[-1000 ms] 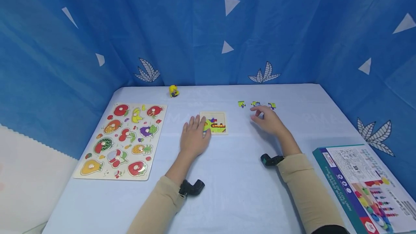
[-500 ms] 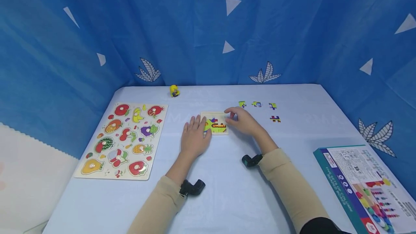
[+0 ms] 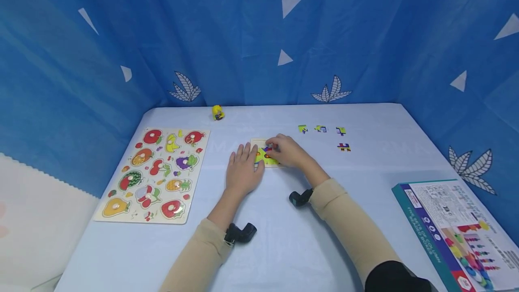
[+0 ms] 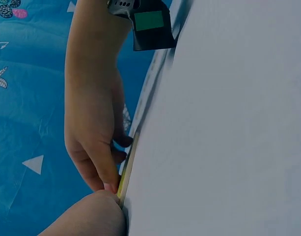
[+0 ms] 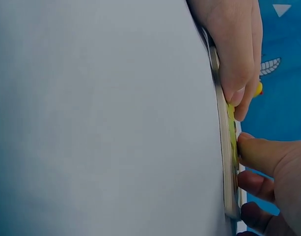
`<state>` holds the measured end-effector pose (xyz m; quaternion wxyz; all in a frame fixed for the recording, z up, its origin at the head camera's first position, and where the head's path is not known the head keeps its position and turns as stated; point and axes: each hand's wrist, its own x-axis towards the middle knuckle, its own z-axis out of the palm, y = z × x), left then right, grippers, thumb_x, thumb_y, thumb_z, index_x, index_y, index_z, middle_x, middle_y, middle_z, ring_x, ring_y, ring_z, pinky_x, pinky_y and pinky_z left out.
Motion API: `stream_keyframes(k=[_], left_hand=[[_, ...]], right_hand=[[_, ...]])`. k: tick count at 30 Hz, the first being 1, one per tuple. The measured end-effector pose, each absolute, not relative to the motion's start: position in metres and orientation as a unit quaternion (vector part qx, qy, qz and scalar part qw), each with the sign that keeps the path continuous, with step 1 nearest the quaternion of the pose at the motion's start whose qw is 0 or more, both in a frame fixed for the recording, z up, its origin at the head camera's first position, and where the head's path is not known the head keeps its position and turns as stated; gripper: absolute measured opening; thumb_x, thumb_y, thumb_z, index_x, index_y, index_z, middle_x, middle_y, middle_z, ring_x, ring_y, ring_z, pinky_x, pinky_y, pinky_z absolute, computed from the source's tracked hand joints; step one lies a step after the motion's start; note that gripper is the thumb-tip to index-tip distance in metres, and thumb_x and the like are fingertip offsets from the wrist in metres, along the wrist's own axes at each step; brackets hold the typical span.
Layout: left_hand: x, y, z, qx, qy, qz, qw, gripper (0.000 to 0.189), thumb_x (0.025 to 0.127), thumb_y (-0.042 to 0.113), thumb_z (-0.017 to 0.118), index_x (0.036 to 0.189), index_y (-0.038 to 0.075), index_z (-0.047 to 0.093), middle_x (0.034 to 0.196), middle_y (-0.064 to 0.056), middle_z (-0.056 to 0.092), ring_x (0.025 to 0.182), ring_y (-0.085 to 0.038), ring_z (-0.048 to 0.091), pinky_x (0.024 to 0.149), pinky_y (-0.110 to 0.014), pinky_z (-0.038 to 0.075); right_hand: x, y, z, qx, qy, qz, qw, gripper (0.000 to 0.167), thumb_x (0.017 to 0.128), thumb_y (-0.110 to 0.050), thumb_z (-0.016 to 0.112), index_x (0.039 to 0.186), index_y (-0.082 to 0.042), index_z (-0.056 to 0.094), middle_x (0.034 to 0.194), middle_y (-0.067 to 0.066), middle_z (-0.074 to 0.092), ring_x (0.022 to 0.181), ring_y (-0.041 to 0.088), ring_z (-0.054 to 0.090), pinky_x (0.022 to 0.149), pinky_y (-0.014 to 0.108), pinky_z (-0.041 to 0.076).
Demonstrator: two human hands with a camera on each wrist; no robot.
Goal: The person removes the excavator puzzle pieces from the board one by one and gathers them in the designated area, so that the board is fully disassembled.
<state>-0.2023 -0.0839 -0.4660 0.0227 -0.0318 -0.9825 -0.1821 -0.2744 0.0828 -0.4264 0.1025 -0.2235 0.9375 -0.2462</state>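
A small square wooden jigsaw puzzle with a green, yellow and purple picture lies mid-table, part of it covered by both hands. My left hand lies flat over its left side, fingers stretched forward. My right hand reaches over the puzzle from the right, bent fingertips on its picture. In the right wrist view, the thumb and fingers of the right hand touch the face of the board, apart from each other. Loose jigsaw pieces lie in a row behind, with a striped purple-and-yellow piece in front of them.
On the left lies a large fruit peg puzzle board. A yellow toy figure stands near the back edge. At the right front sits a flat teal boxed set. Blue patterned cloth hangs behind the white table.
My right hand has moved left from the loose pieces onto the puzzle, uncovering the striped piece it hid before. My left hand has stayed in place.
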Motion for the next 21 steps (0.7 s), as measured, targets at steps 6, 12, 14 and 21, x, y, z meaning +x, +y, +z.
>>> stream_keyframes(k=[6, 12, 14, 21], left_hand=[[-0.2018, -0.0844, -0.4654, -0.033, -0.983, -0.182, 0.022, 0.063, 0.102, 0.050, 0.033, 0.157, 0.019, 0.031, 0.166, -0.006, 0.022, 0.156, -0.027, 0.013, 0.126, -0.050, 0.010], [-0.2010, -0.0842, -0.4648, -0.034, -0.983, -0.180, 0.021, 0.062, 0.102, 0.049, 0.034, 0.157, 0.019, 0.032, 0.166, -0.007, 0.023, 0.155, -0.027, 0.014, 0.126, -0.051, 0.011], [-0.2010, -0.0843, -0.4648, -0.036, -0.982, -0.183, 0.021, 0.062, 0.102, 0.049, 0.034, 0.157, 0.019, 0.032, 0.165, -0.007, 0.023, 0.155, -0.028, 0.014, 0.126, -0.051, 0.011], [-0.2023, -0.0850, -0.4663, -0.038, -0.983, -0.180, 0.021, 0.063, 0.102, 0.050, 0.033, 0.157, 0.020, 0.030, 0.166, -0.007, 0.023, 0.156, -0.027, 0.013, 0.126, -0.051, 0.011]], right_hand=[[-0.2749, 0.0800, -0.4283, -0.228, 0.938, -0.239, 0.100, 0.037, 0.096, -0.022, 0.065, 0.132, -0.011, 0.062, 0.108, 0.004, 0.060, 0.098, 0.019, 0.055, 0.092, 0.035, 0.050], [-0.2754, 0.0796, -0.4304, -0.213, 0.935, -0.262, 0.110, 0.037, 0.096, -0.021, 0.066, 0.130, -0.012, 0.059, 0.116, 0.005, 0.057, 0.106, 0.019, 0.055, 0.101, 0.036, 0.049], [-0.2754, 0.0794, -0.4303, -0.208, 0.931, -0.276, 0.114, 0.037, 0.096, -0.021, 0.066, 0.130, -0.012, 0.057, 0.118, 0.005, 0.056, 0.109, 0.020, 0.055, 0.104, 0.036, 0.048], [-0.2773, 0.0789, -0.4294, -0.205, 0.918, -0.309, 0.142, 0.034, 0.098, -0.021, 0.063, 0.130, -0.016, 0.053, 0.109, 0.004, 0.061, 0.095, 0.019, 0.058, 0.088, 0.034, 0.051]])
